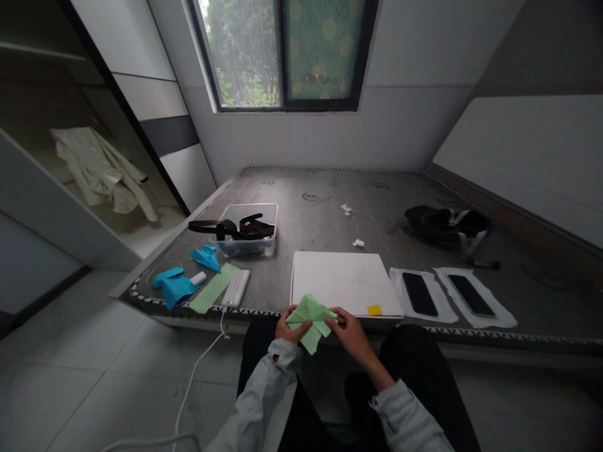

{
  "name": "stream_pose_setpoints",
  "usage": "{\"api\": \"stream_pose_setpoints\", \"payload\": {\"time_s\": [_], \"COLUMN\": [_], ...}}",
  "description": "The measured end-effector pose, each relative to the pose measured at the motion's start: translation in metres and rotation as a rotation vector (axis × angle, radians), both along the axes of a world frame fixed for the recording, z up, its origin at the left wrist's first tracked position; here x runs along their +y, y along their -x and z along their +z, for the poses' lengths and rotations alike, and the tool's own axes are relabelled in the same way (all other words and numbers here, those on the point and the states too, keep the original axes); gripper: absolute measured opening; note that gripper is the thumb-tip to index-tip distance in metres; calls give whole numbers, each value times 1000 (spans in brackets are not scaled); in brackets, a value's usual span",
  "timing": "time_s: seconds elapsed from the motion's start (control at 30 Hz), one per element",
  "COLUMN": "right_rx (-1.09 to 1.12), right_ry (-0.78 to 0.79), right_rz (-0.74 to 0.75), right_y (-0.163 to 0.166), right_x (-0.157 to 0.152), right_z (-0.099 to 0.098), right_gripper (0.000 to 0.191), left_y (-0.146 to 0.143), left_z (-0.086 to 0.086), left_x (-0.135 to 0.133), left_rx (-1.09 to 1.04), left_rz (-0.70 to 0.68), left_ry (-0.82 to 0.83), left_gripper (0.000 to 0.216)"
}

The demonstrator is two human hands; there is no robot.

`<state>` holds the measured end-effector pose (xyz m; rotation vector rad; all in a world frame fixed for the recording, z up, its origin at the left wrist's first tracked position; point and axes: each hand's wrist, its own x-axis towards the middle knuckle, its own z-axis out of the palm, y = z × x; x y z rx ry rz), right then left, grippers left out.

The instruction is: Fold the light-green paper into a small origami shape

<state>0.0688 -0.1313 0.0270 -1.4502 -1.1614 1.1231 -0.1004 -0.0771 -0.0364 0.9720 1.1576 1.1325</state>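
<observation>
Head view: the left hand (287,328) and right hand (351,329) pinch a part-folded green paper (311,317) over the lap, at the bed (330,213) edge. Blue folded pieces (206,256) lie apparently finished; the green one seems about midway.

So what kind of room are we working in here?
Probably a home bedroom: the work surface looks like a bare quilted mattress, an open wardrobe on the left holds a pale garment, and a window looks onto trees.
</observation>
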Motion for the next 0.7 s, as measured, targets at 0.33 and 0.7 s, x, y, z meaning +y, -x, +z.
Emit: {"api": "stream_pose_setpoints", "payload": {"time_s": [0.33, 0.7], "right_rx": [-173, 46], "right_ry": [-8, -28], "right_rz": [-29, -4], "right_y": [-3, -9], "right_x": [-2, -1], "right_z": [2, 8], "right_gripper": [40, 35], "left_y": [-2, 1], "left_z": [5, -2], "left_x": [-6, 3], "left_rx": [55, -63], "left_rz": [-55, -11], "left_ry": [-28, 76], "left_gripper": [52, 52]}}
